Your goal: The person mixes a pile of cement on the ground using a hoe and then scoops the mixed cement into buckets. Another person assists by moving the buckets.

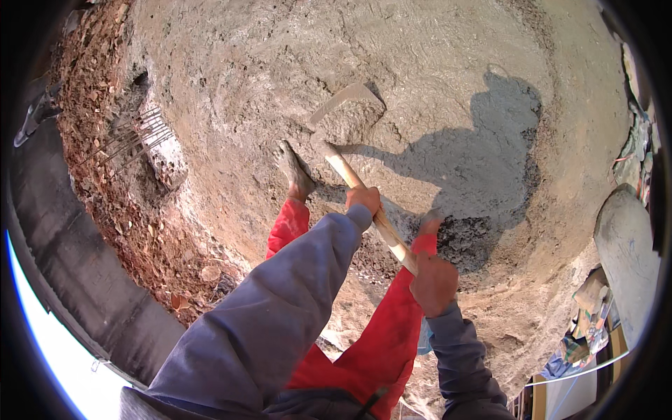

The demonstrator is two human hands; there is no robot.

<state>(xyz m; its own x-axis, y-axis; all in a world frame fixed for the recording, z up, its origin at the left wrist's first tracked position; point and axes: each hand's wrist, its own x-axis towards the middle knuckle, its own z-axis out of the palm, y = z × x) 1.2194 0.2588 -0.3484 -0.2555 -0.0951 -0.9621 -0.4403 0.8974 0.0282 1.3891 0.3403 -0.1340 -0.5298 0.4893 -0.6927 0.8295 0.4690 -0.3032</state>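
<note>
My left hand (363, 199) grips the middle of a hoe's pale wooden handle (392, 234), and my right hand (434, 283) is closed round it lower down, near me. The hoe's wide metal blade (343, 98) rests in wet grey mortar (294, 56) at upper middle. My bare, mortar-coated left foot (294, 171) stands left of the handle; my right foot (430, 222) is beside the handle, in shadow. I wear red trousers and grey sleeves. My shadow falls on the mortar at the right.
Reddish rubble (98, 119) borders the mortar on the left, with steel rebar (140, 133) sticking from a hollow. A dark wall edge (70, 238) runs beyond it; another person's foot (31, 122) shows at far left. A grey board (623, 259) and piled sacks (584, 311) lie at right.
</note>
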